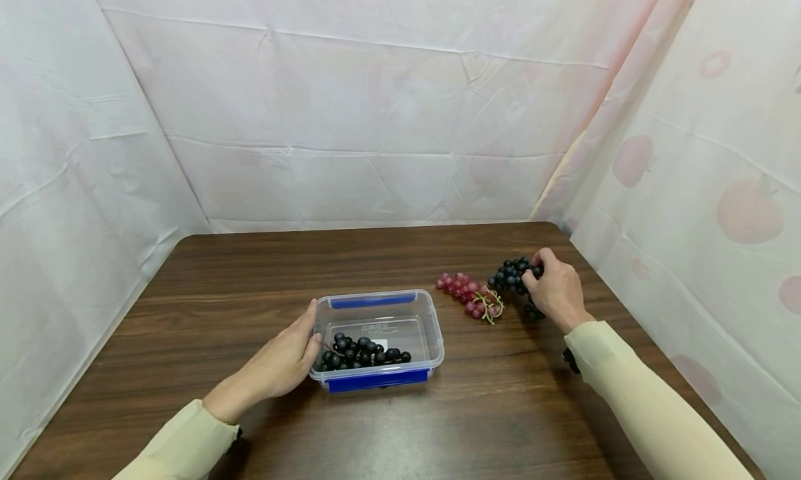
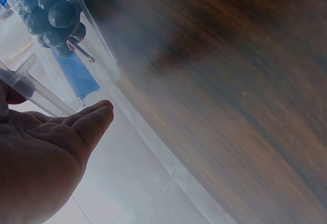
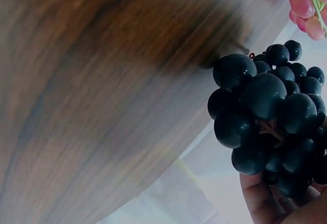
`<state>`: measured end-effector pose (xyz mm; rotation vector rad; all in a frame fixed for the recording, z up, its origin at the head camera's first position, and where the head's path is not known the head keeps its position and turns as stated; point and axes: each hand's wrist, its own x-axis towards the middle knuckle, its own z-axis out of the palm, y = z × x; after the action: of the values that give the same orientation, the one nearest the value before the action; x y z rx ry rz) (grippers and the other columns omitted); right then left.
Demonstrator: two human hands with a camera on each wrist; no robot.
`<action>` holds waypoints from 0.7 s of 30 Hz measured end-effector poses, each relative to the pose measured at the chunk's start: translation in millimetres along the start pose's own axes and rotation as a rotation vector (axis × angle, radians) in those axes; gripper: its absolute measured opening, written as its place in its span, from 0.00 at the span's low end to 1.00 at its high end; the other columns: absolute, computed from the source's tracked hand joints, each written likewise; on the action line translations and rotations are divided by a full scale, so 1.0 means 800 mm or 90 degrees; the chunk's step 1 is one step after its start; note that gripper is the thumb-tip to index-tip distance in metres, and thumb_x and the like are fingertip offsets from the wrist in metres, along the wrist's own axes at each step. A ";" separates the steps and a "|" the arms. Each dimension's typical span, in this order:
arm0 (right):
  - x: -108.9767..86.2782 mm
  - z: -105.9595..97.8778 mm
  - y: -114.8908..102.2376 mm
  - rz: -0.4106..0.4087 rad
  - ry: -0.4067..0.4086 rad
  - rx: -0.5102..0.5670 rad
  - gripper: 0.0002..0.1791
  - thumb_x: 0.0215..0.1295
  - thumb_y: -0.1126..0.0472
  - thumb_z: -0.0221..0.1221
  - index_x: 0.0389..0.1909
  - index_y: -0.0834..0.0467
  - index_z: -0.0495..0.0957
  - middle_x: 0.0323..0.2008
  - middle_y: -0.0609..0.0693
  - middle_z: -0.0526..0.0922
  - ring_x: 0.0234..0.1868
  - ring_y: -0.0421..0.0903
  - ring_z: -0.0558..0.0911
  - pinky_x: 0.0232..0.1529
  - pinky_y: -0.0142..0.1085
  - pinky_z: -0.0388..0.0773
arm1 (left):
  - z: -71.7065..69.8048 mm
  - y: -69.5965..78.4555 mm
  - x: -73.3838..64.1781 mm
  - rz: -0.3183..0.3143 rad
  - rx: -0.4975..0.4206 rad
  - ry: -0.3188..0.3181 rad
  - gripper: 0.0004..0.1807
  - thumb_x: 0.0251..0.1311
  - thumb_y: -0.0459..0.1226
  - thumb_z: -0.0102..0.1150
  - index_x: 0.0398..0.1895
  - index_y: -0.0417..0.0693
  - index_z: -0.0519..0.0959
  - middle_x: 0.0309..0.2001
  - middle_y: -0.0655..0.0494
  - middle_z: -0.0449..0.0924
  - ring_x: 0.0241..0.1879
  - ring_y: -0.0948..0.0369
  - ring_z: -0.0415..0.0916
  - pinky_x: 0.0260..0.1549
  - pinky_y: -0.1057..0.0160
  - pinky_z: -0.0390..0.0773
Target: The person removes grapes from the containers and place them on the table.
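Observation:
A clear plastic food container (image 1: 377,377) with blue clips stands lidless on the table. My left hand (image 1: 279,355) holds its left wall, the thumb over the rim and the straight fingers along the outside; in the left wrist view the hand (image 2: 41,157) has the rim between thumb and fingers. Inside the container lies a bunch of black grapes (image 1: 366,353). At the right, my right hand (image 1: 557,289) grips a second bunch of black grapes (image 1: 510,275). Its fingers (image 3: 258,198) show below the bunch (image 3: 265,98) in the right wrist view; some fingertips are hidden.
A bunch of red grapes (image 1: 459,285) with green stems lies between the container and the right hand. The brown wooden table (image 1: 250,278) is bordered by pale fabric sheets (image 1: 375,118) at the back and both sides.

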<state>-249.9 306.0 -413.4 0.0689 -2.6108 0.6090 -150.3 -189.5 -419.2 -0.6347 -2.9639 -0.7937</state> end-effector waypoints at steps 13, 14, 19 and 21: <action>-0.004 0.004 0.002 0.025 -0.054 -0.020 0.09 0.72 0.60 0.58 0.47 0.60 0.72 0.14 0.52 0.70 0.12 0.47 0.66 0.17 0.40 0.64 | 0.000 0.001 0.000 -0.003 0.003 0.001 0.35 0.79 0.37 0.44 0.80 0.29 0.45 0.79 0.35 0.50 0.74 0.42 0.58 0.69 0.39 0.65; -0.004 0.004 0.002 0.027 -0.056 -0.022 0.09 0.72 0.60 0.58 0.47 0.60 0.72 0.14 0.52 0.70 0.12 0.47 0.66 0.17 0.41 0.64 | 0.000 0.001 0.000 -0.003 0.003 0.001 0.35 0.79 0.37 0.44 0.80 0.29 0.45 0.79 0.35 0.50 0.74 0.41 0.58 0.69 0.39 0.65; -0.004 0.003 0.002 0.038 -0.071 -0.027 0.11 0.72 0.60 0.58 0.48 0.60 0.72 0.16 0.54 0.72 0.13 0.48 0.67 0.18 0.41 0.65 | 0.000 0.001 0.000 -0.001 0.004 0.000 0.35 0.79 0.37 0.43 0.80 0.29 0.45 0.79 0.34 0.49 0.74 0.41 0.58 0.69 0.39 0.65; -0.004 0.001 0.002 0.042 -0.078 -0.031 0.11 0.72 0.59 0.58 0.49 0.60 0.72 0.18 0.54 0.74 0.14 0.48 0.68 0.19 0.42 0.65 | 0.000 0.001 0.000 -0.001 0.004 -0.001 0.35 0.80 0.37 0.43 0.80 0.29 0.45 0.79 0.34 0.49 0.74 0.41 0.58 0.69 0.39 0.65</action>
<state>-247.5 306.6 -416.5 0.0041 -2.7541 0.5801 -149.7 -189.1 -418.9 -0.6327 -2.9675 -0.7838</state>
